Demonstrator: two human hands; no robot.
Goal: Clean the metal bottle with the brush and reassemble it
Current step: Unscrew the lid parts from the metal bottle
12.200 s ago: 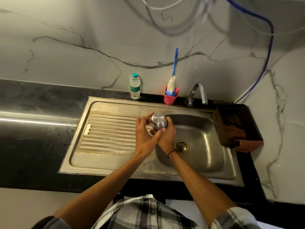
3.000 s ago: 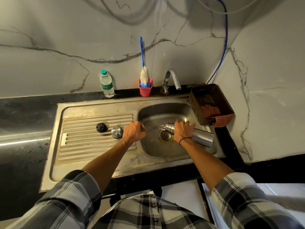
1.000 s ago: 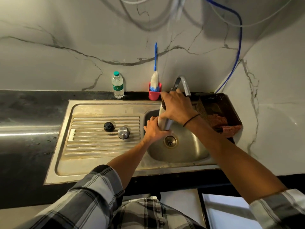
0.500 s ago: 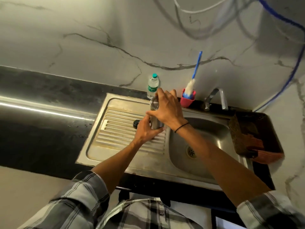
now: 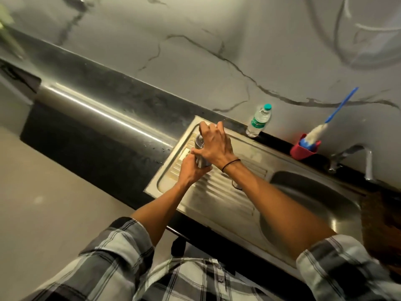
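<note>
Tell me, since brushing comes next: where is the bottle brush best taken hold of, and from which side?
Probably by the blue handle, coming from above. The brush stands bristle-end down in the red holder, leaning toward the wall, so only the slim handle is free; lift it out along its tilt.

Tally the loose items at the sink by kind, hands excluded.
Metal bottle, held in both hands over the drainboard: 1
Plastic water bottle: 1
Bottle brush: 1
Red holder with the brush in it: 1
Total: 4
A dark item under the right forearm is too hidden to count.
</note>
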